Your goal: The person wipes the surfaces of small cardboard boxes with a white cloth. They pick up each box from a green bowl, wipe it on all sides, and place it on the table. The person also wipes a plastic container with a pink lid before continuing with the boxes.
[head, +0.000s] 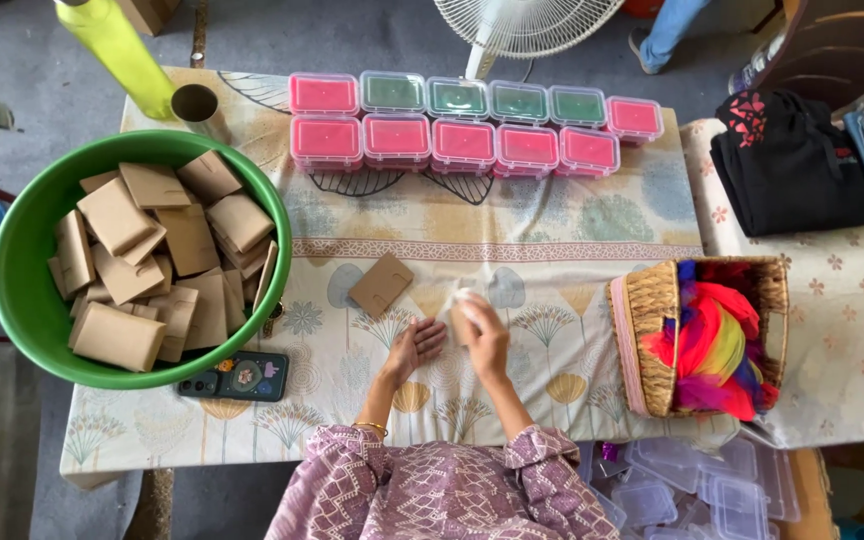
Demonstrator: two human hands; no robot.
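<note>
At the far left a green bowl (22, 250) heaped with brown paper packets (152, 260) sits on the cloth-covered counter (552, 240), with a phone (235, 377) lying just below its rim. A single brown card (381, 284) lies flat near the middle. Just right of it, the left hand (414, 348) rests with fingers loosely spread on the cloth, touching nothing else that shows. The right hand (483, 335) pinches a small pale packet (462, 303), held just above the counter. Behind, two rows of pink and green lidded boxes (462, 125) stand. At the right sits a woven basket (647, 335) of bright fabric (717, 345).
</note>
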